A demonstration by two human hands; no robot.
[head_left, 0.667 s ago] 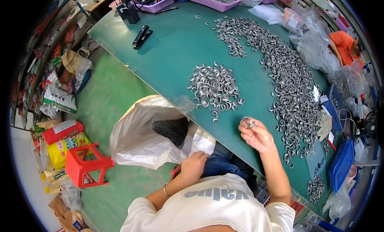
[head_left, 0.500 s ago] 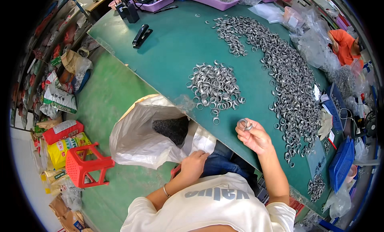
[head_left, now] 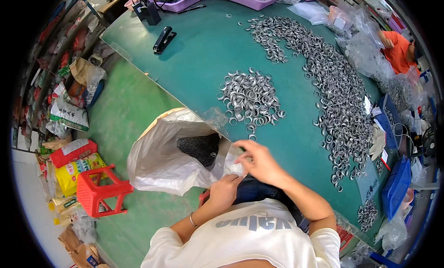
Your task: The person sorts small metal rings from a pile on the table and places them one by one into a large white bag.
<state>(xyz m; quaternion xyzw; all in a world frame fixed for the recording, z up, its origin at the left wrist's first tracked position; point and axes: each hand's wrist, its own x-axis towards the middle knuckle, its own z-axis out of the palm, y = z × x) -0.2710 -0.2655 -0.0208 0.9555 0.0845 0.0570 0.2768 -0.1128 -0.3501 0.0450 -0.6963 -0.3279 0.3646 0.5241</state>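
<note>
Gripping the rim of the white sack (head_left: 159,168) with my left hand (head_left: 224,191), I hold my right hand (head_left: 259,162) above its edge, fingers parted and loose; dark contents (head_left: 199,148) lie inside. Metal rings (head_left: 252,98) lie heaped on the green counter (head_left: 194,50); a larger spread (head_left: 340,92) curves along to their right.

Lane between ring piles (head_left: 252,98); sack (head_left: 155,152) depth unclear

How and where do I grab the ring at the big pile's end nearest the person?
Probably pinch the ring by the near part of its band, coming from the near side: bare green table is there, the big pile crowds its far side, and its hole shows.
</note>
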